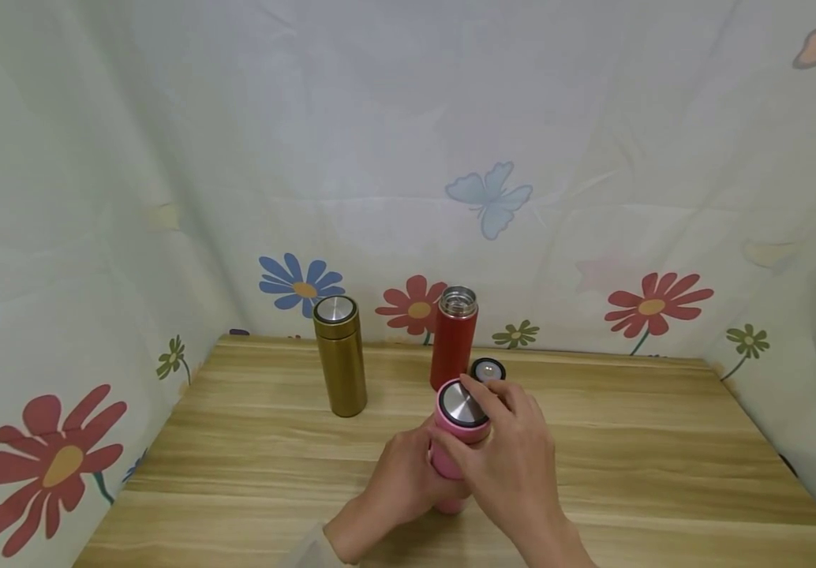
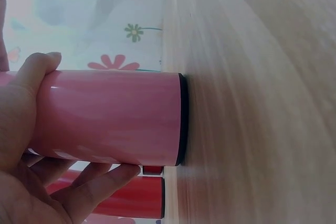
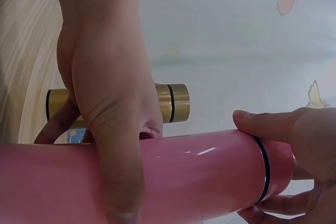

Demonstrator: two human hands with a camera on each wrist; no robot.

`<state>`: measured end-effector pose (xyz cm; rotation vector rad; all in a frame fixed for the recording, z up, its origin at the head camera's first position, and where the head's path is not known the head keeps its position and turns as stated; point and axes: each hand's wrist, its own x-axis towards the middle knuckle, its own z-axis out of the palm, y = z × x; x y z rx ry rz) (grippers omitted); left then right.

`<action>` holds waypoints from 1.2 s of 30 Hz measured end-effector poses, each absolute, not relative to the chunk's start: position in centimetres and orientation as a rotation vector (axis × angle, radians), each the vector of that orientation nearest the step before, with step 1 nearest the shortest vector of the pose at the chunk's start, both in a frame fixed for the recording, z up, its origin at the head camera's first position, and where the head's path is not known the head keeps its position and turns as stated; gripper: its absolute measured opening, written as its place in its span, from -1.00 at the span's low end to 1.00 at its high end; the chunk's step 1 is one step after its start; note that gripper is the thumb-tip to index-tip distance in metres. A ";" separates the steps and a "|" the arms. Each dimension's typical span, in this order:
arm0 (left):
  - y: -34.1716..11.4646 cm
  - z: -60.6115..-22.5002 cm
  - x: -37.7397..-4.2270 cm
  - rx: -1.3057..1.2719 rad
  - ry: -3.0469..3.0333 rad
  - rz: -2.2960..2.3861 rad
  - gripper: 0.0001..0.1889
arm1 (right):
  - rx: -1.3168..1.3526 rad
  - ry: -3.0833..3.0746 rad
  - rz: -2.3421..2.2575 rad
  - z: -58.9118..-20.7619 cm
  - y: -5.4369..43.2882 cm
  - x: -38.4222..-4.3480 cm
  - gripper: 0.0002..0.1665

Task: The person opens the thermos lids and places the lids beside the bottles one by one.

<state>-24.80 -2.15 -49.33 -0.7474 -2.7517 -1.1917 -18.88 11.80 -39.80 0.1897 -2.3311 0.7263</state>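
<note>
A pink thermos (image 1: 448, 461) with a steel-topped lid (image 1: 463, 404) stands upright near the front of the table; its black base shows at the tabletop in the left wrist view. My left hand (image 1: 402, 476) grips the body, thumb on one side and fingers on the other. Around the lid, the thumb and fingers of my right hand (image 1: 516, 457) hold its edge. In the right wrist view a black ring (image 3: 266, 169) marks the seam between lid and body.
Behind the hands stands a red thermos (image 1: 453, 347) with its steel mouth uncovered. A loose lid (image 1: 488, 369) lies beside it on the wooden table (image 1: 628, 450). Farther left is a gold thermos (image 1: 342, 367) with its lid on. Flower-printed cloth (image 1: 379, 142) hangs round the table.
</note>
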 end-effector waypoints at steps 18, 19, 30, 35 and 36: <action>-2.3 -49.3 -24.9 -0.773 -2.717 -1.218 -0.15 | 0.557 -2.377 1.035 -39.6 14.4 -19.8 -0.20; -2.3 -49.3 -24.8 -0.773 -2.715 -1.215 -0.15 | 0.576 -2.382 1.066 -39.6 14.6 -19.9 -0.19; -2.4 -49.3 -24.8 -0.777 -2.727 -1.280 -0.20 | 0.711 -2.415 1.315 -39.7 15.7 -20.4 -0.12; -2.3 -49.4 -24.8 -0.767 -2.726 -1.268 -0.18 | 0.711 -2.415 1.309 -39.6 15.7 -20.5 -0.12; -2.3 -49.4 -24.8 -0.770 -2.719 -1.262 -0.19 | 0.709 -2.414 1.304 -39.7 15.7 -20.5 -0.12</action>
